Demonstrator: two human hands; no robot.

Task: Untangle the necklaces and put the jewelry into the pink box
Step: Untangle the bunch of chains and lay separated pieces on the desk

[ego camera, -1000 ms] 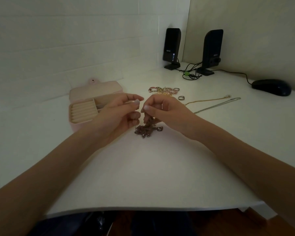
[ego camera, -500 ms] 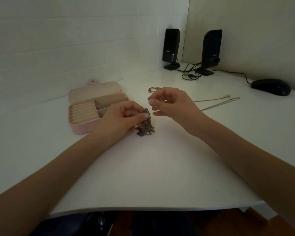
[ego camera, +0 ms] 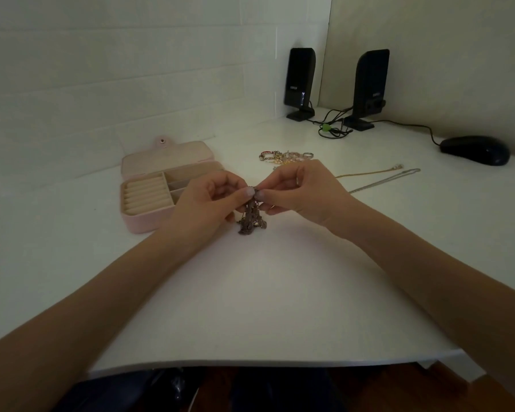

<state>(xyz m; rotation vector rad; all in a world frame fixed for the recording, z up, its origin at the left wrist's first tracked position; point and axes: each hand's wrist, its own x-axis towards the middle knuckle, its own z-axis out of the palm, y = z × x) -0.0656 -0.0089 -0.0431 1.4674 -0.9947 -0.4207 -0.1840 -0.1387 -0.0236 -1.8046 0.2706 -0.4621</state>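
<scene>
One dark, knotted clump of necklaces (ego camera: 252, 217) hangs between both hands just above the desk (ego camera: 265, 292), its lower end touching or nearly touching the surface. Left hand (ego camera: 208, 203) pinches the top of the clump with thumb and fingertips; right hand (ego camera: 298, 188) pinches the same point from the other side, so each grip is closed on the chain. Pink box (ego camera: 161, 185) lies open just left of the left hand, lid folded back, ring rolls and side compartments showing; no jewelry can be made out inside it. Behind the hands sits a small pile of rings and bracelets (ego camera: 286, 156), and to the right two straightened chains, one gold (ego camera: 369, 173) and one silver (ego camera: 384, 181), lie side by side on the desk. Judgement: two chains appear already separated, the clump remains tangled, and nothing appears boxed, so most of the task is outstanding. Two speakers (ego camera: 299, 81) and a mouse (ego camera: 474, 150) stand at the far edge.
</scene>
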